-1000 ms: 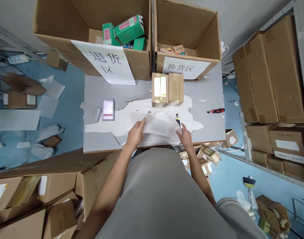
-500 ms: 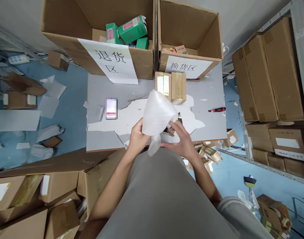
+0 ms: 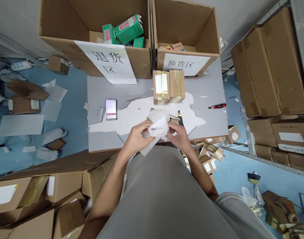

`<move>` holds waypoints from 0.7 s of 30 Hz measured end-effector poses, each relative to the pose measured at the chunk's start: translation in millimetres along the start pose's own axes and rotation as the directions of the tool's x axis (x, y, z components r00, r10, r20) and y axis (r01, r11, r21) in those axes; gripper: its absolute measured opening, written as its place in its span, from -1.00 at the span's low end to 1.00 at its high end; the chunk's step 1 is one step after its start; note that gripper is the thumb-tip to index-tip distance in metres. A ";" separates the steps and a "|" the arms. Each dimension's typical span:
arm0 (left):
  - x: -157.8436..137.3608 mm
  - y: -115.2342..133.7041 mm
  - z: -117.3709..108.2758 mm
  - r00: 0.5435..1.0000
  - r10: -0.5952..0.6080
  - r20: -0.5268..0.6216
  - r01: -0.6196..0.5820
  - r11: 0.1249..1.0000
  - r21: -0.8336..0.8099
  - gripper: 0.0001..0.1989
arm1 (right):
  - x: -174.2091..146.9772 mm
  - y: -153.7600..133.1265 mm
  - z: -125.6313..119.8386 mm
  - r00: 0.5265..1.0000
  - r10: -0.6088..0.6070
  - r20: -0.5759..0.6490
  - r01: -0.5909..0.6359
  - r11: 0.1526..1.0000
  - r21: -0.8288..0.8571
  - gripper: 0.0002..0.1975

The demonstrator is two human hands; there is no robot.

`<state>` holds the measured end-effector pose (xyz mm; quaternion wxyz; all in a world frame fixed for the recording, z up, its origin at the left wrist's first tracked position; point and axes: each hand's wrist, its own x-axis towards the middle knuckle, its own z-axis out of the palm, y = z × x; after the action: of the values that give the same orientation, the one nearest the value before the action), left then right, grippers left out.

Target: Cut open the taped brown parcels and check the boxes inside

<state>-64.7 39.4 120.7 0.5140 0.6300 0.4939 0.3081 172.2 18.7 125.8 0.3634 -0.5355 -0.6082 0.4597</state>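
A crumpled piece of white foam wrap [image 3: 158, 123] is bunched up between my two hands, near the table's front edge. My left hand [image 3: 138, 136] grips its left side, with thumb and fingers closed on the sheet. On the other side, my right hand [image 3: 179, 135] pinches the wrap's right edge. Whatever the folds may contain is hidden. Just behind the foam, brown cardboard [image 3: 175, 118] partly shows. A black and yellow utility knife [image 3: 180, 117] lies close to my right fingers.
Two taped cartons [image 3: 177, 86] stand behind my hands. At the back are two large open boxes with paper signs, the left box [image 3: 92, 59] holding green packages. A phone [image 3: 111, 109] lies left, a red cutter [image 3: 218, 106] right. Cartons fill a big box [image 3: 92, 179] at lower left.
The foam wrap, raised and spread out before, is now lower and bunched together. My hands have come closer to each other, and the cartons behind are fully uncovered.
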 end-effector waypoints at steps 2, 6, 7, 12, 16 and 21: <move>1.4 -10.7 7.0 0.995 -0.091 -0.032 0.090 0.995 -0.041 -0.69 | -7.3 1.6 1.0 0.995 0.029 -0.092 -0.032 0.999 -0.030 -0.46; 7.1 -20.1 22.1 0.991 -0.131 0.005 0.131 0.987 -0.090 -0.66 | -21.7 16.4 5.1 1.000 -0.006 0.000 0.006 0.988 -0.151 -0.16; 9.4 -20.6 25.2 0.994 -0.104 0.023 0.106 0.989 -0.107 -0.65 | -23.7 21.9 5.4 1.000 -0.015 -0.006 0.014 0.984 -0.175 -0.30; 22.3 -39.0 28.3 1.000 0.015 -0.018 -0.016 0.999 -0.049 -0.46 | -23.2 40.3 -18.3 0.948 0.027 -0.318 -0.093 0.976 -0.195 -0.64; 26.4 -84.3 27.9 0.999 0.050 0.023 -0.055 0.934 0.352 -0.51 | -21.6 41.0 -53.7 0.872 0.089 -0.481 -0.159 0.981 -0.108 -0.62; 19.4 -128.5 40.1 0.997 0.035 0.070 -0.069 0.822 0.566 -0.69 | -24.5 45.1 -63.5 0.846 0.109 -0.521 -0.155 0.987 -0.047 -0.58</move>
<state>-61.8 41.8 -15.3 0.3087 0.7760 0.5311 0.1432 249.8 5.5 104.1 0.4572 -0.6950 -0.4694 0.2960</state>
